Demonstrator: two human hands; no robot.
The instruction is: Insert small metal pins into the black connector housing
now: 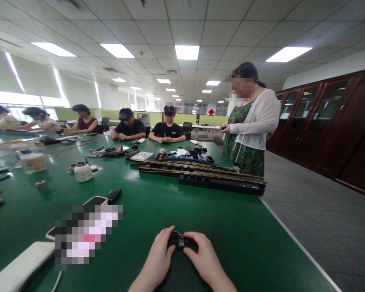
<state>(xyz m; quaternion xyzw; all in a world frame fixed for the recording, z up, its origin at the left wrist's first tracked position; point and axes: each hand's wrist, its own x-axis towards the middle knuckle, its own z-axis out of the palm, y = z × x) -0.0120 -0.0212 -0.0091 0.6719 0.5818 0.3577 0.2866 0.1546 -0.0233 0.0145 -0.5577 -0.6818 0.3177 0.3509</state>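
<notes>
Between my two hands, low in the middle of the head view, is a small black device (181, 240) with its inside showing and a small light-coloured part at its centre. Its kind is too small to make out. My left hand (162, 252) grips its left end, thumb below and fingers above. On the other end my right hand (202, 252) holds it the same way. Both hands are just over the green table (231, 227). Parts of the device are hidden behind my fingers.
To my left lie a phone (94, 201), a blurred-out bright patch, a white slab-like object (21, 265) and a dark key-fob-like object (114, 196). Ahead are long black rails (222, 183), tools and a white jar (83, 172). Several people sit around; one person (249, 117) stands right.
</notes>
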